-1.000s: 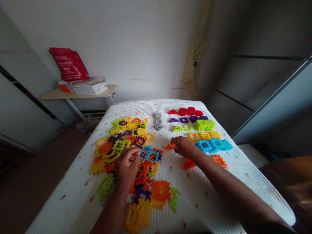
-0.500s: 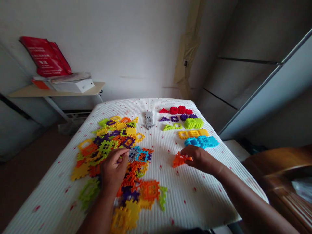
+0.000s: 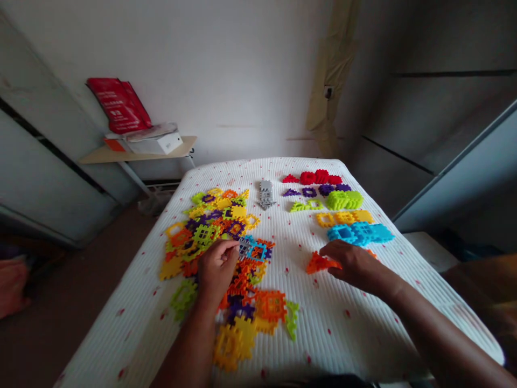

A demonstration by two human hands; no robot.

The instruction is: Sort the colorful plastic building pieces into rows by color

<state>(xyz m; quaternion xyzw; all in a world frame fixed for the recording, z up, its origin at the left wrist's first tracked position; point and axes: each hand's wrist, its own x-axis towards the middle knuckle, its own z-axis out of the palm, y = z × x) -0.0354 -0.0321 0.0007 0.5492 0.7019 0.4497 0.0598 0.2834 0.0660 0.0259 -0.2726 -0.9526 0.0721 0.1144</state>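
The left hand (image 3: 217,274) rests on a mixed heap of plastic waffle blocks (image 3: 205,234), its fingers curled and pressed together, their tips just beside a grey block (image 3: 244,247); whether they pinch it cannot be told. The right hand (image 3: 357,267) reaches across the white ribbed mattress cover (image 3: 331,328), its fingers together, their tips pinching an orange block (image 3: 319,263). Beyond it, sorted by colour, lie a cyan stack (image 3: 359,233), a yellow row (image 3: 343,217), lime-green blocks (image 3: 343,200), purple blocks (image 3: 309,192) and red blocks (image 3: 313,178).
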